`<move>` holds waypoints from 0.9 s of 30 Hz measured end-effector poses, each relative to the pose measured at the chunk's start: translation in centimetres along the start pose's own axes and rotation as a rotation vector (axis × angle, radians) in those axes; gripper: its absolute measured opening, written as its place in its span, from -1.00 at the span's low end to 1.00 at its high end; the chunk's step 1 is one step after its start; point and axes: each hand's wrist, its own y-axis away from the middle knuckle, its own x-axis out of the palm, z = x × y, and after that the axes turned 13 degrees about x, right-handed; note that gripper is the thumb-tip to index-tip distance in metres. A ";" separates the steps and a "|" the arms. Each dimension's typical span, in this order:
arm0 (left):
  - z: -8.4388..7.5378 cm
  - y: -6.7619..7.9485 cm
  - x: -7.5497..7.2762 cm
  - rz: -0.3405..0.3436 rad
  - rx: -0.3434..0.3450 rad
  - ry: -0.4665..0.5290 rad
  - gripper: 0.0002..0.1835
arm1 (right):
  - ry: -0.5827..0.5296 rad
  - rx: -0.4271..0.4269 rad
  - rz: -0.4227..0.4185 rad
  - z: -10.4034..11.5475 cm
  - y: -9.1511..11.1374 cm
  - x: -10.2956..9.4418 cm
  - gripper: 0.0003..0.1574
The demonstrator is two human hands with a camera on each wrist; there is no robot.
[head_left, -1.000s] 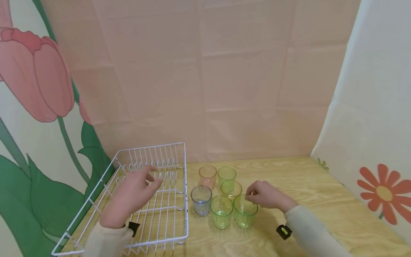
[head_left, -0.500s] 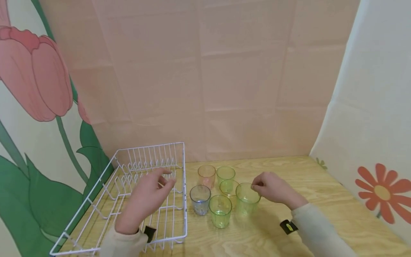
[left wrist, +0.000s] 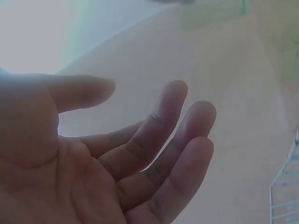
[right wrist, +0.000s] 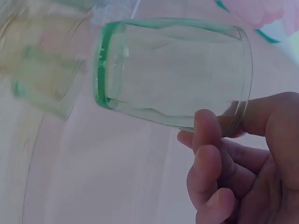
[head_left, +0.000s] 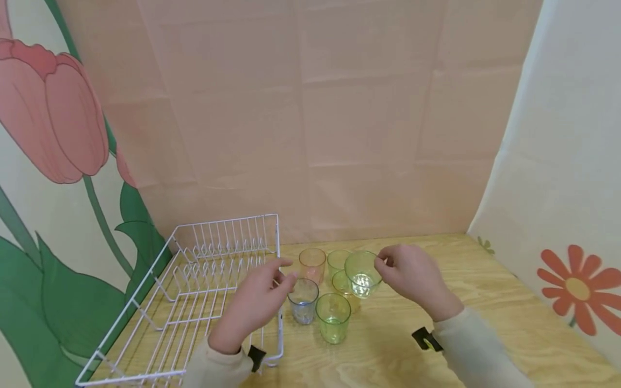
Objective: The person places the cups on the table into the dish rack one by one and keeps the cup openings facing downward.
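Note:
My right hand (head_left: 412,275) pinches the rim of a green glass (head_left: 363,274), lifted off the table; in the right wrist view the thumb and fingers grip the wall of this green glass (right wrist: 173,74) near its rim. My left hand (head_left: 257,299) hovers over the rack's right side, fingers loosely bent with nothing in them, as the left wrist view of the hand (left wrist: 140,149) confirms. Just right of it stands a blue-tinted glass (head_left: 303,310). Another green glass (head_left: 333,323) stands in front. Behind are an orange glass (head_left: 312,264), a green glass (head_left: 337,260) and a partly hidden yellow glass (head_left: 340,284).
A white wire dish rack (head_left: 194,293) takes up the table's left side, with raised wire walls and upright prongs. The wooden table (head_left: 466,280) meets a pinkish cloth backdrop (head_left: 310,134) behind. A flowered panel (head_left: 572,215) borders the right side.
The right hand has raised the green glass from the table, up and slightly leftward at the end. My left hand has moved right, from above the rack's middle toward the glasses.

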 end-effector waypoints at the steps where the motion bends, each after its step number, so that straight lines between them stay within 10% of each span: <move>1: -0.1 -0.2 0.3 0.015 0.008 0.014 -0.53 | -0.016 -0.003 -0.007 0.4 0.1 0.1 -0.77; 15: 0.0 -1.3 2.0 0.096 0.026 0.217 -0.35 | -0.234 0.006 0.085 5.1 1.5 1.0 -0.79; 27: 0.0 -1.2 2.0 0.109 0.041 0.181 -0.55 | -0.256 -0.044 0.054 6.3 2.0 1.4 -0.83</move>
